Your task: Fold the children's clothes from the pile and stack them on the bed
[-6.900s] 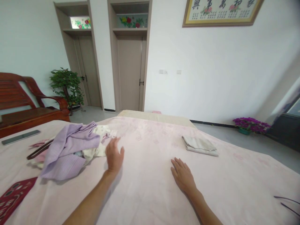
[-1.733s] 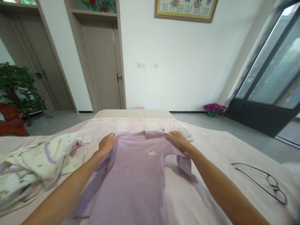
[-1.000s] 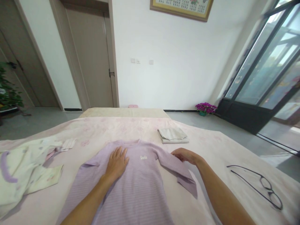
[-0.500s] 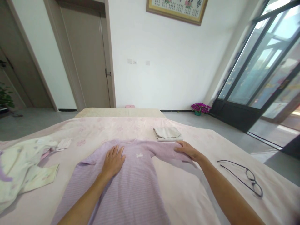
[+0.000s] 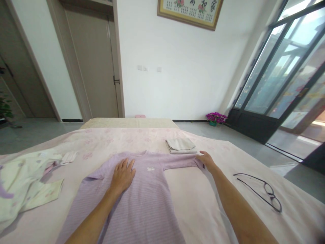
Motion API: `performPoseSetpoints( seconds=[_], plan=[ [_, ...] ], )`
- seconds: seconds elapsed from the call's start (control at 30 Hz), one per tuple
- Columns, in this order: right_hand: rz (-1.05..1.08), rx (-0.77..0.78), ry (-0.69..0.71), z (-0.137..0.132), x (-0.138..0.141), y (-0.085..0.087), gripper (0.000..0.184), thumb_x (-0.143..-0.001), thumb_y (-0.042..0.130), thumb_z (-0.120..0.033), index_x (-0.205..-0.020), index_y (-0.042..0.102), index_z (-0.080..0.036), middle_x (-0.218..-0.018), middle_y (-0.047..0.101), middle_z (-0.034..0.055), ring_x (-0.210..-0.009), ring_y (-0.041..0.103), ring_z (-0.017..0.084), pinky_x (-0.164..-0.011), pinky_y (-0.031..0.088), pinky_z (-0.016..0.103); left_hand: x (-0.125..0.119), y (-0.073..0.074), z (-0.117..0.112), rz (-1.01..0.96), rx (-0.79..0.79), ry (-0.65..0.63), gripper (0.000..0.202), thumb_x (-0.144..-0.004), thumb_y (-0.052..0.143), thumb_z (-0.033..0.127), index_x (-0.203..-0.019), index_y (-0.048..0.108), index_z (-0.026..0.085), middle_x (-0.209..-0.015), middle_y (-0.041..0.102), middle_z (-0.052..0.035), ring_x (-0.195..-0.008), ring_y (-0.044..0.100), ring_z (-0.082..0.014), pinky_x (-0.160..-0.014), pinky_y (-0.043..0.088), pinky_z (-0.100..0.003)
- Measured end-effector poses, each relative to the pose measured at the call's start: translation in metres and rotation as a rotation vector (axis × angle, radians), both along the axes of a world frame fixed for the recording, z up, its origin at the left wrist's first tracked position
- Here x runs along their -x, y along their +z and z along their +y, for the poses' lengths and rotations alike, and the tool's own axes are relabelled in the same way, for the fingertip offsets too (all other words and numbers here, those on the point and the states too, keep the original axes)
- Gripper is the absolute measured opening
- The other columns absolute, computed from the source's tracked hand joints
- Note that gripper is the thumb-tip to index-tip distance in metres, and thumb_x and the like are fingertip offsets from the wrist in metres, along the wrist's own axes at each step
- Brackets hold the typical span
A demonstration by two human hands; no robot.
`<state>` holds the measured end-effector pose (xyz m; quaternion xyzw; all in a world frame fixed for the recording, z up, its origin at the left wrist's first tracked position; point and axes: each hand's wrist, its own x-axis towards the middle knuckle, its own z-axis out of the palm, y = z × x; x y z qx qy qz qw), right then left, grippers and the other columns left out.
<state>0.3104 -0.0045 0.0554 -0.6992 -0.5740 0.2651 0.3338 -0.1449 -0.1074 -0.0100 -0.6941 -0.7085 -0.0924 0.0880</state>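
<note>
A lilac striped long-sleeved top (image 5: 144,200) lies spread face up on the pink bedsheet (image 5: 193,189). My left hand (image 5: 122,174) rests flat and open on its chest, fingers pointing away from me. My right hand (image 5: 207,160) is at the end of the top's right sleeve (image 5: 179,161), which lies stretched straight out to the right. The right hand's fingers are curled on the cuff, pinching it against the sheet.
A folded beige cloth (image 5: 180,145) lies just beyond the right hand. Dark-framed glasses (image 5: 264,189) sit on the sheet at the right. A cream garment heap (image 5: 22,183) lies at the left. Beyond the bed are doors, a wall, purple flowers (image 5: 215,117) and glass doors.
The lilac top was taken from the pile and spread flat. In the last second my right hand drew the right sleeve outward until it lies straight; my left hand stayed on the chest.
</note>
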Motion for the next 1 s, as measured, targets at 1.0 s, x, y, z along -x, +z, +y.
performPoseSetpoints(
  seconds=[1.0],
  plan=[
    [-0.708, -0.027, 0.622, -0.019, 0.219, -0.035, 0.061, -0.098, 0.034, -0.051, -0.148, 0.035, -0.017, -0.158, 0.024, 0.0169, -0.143, 0.022, 0.035, -0.11, 0.02, 0.057, 0.001, -0.002, 0.002, -0.047, -0.043, -0.007, 0.051, -0.096, 0.037, 0.041, -0.142, 0.048, 0.022, -0.149, 0.044, -0.0134, -0.137, 0.037, -0.0288, -0.112, 0.024, -0.045]
  ],
)
